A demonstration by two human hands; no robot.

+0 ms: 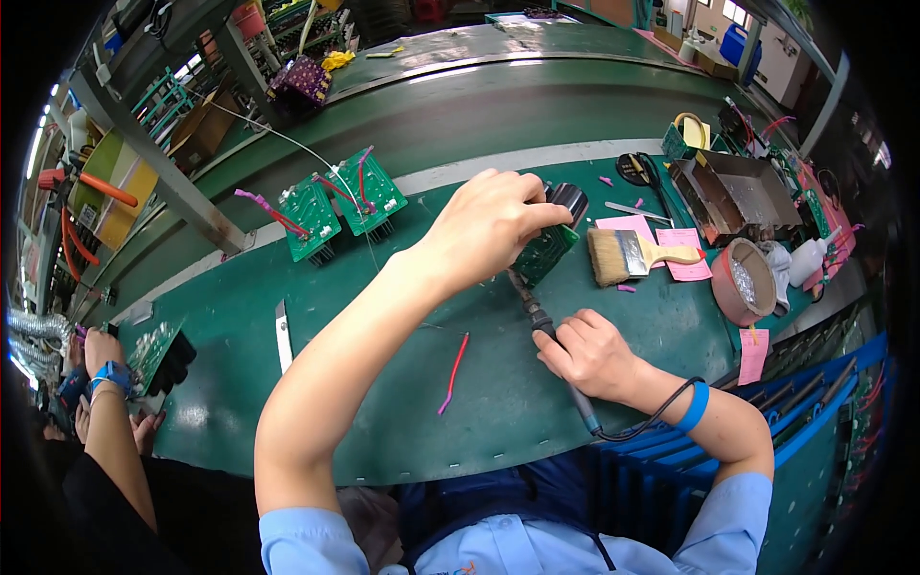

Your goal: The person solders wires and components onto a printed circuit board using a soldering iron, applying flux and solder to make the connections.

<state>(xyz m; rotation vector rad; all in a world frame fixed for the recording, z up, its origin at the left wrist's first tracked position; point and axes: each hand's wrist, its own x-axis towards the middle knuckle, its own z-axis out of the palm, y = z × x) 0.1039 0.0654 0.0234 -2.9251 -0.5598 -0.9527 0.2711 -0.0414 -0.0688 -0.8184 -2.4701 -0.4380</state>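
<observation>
My left hand [494, 230] is closed on a green circuit board [546, 255] that carries black cylindrical parts [567, 200], and holds it tilted above the bench. My right hand [592, 355] grips a soldering iron [578, 407] by its handle. The iron's tip end reaches up to the board's lower edge; whether it touches cannot be made out. A red wire with a purple end [454, 372] lies on the green mat between my forearms. Beyond my left forearm, two circuit boards [309, 222] with red and purple wires rest on the mat.
A wooden-handled brush [623, 256] lies on pink paper slips right of my hands. Further right stand a metal tray [743, 192] and a pink tape roll [743, 283]. White-handled tweezers or a blade [284, 335] lie left. At far left, a co-worker's hand [103, 353] is beside another board [153, 356].
</observation>
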